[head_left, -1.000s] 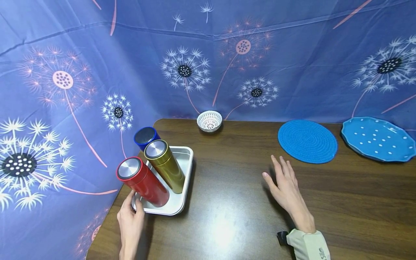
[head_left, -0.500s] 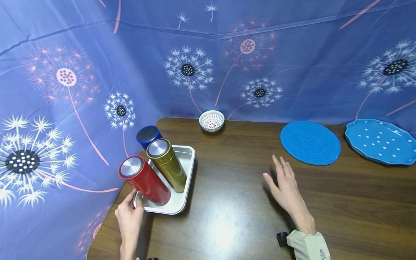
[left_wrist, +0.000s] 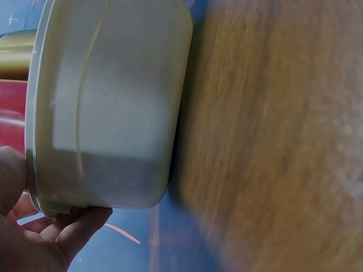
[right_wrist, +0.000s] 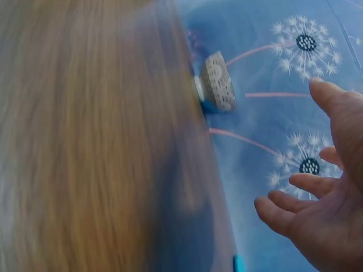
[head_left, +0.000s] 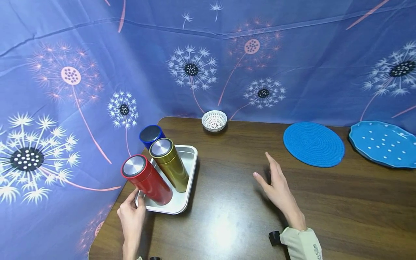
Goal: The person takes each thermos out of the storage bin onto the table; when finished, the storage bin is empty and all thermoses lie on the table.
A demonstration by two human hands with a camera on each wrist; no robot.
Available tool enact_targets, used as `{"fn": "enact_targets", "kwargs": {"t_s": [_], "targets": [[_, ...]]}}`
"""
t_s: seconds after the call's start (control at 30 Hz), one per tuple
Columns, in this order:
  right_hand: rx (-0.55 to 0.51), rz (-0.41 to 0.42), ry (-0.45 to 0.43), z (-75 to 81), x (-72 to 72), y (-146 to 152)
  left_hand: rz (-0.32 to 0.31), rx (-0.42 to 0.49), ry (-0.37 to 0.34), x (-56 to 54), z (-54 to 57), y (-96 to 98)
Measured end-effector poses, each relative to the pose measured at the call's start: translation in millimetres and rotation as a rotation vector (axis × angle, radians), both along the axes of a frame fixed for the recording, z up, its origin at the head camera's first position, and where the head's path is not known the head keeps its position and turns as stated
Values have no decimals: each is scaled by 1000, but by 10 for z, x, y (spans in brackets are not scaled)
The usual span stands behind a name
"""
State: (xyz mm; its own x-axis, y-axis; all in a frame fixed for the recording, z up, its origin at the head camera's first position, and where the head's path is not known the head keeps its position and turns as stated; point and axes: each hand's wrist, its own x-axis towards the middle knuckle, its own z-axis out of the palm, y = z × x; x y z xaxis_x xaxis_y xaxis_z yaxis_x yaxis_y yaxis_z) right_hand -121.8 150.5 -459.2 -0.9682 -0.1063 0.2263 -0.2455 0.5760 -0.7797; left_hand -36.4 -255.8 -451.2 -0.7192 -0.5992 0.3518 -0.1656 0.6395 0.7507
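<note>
At the table's left, my left hand (head_left: 131, 216) holds the near left corner of a white rectangular tray (head_left: 192, 162), thumb over the rim and fingers beneath it. The left wrist view shows the tray's deep outer wall (left_wrist: 119, 107) beside that hand (left_wrist: 39, 226). A red thermos (head_left: 154, 184) stands inside the tray close to my fingers, with a gold thermos (head_left: 175, 169) to its right. Behind them is a blue thermos (head_left: 152, 134), its lower part hidden. My right hand (head_left: 279, 187) hovers over the middle of the table, fingers spread, holding nothing.
A small white openwork bowl (head_left: 214, 121) stands at the table's back edge. Farther right lie a round blue woven placemat (head_left: 313, 144) and a wavy-edged blue plate (head_left: 383, 144) with white dots. Blue dandelion-print cloth (head_left: 211, 72) hangs behind the wooden table (head_left: 227, 173) and along its left.
My right hand has moved left over the table. The left hand keeps its hold on the tray corner. The whole head view has shifted slightly, so the things appear farther right.
</note>
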Motion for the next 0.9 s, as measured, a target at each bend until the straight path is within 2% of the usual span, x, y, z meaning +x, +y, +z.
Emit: {"fn": "enact_targets", "kwargs": {"t_s": [0.37,0.57,0.9], "targets": [[-58,50,-53,28,-87,-280,14,-15,24,-21,-16,0],[-84,67,-40,66,-117,-387,-15,-8,22,-49,-44,26],[-151,187,3,161,-200,-768,1,1,41,-8,-38,2]]}}
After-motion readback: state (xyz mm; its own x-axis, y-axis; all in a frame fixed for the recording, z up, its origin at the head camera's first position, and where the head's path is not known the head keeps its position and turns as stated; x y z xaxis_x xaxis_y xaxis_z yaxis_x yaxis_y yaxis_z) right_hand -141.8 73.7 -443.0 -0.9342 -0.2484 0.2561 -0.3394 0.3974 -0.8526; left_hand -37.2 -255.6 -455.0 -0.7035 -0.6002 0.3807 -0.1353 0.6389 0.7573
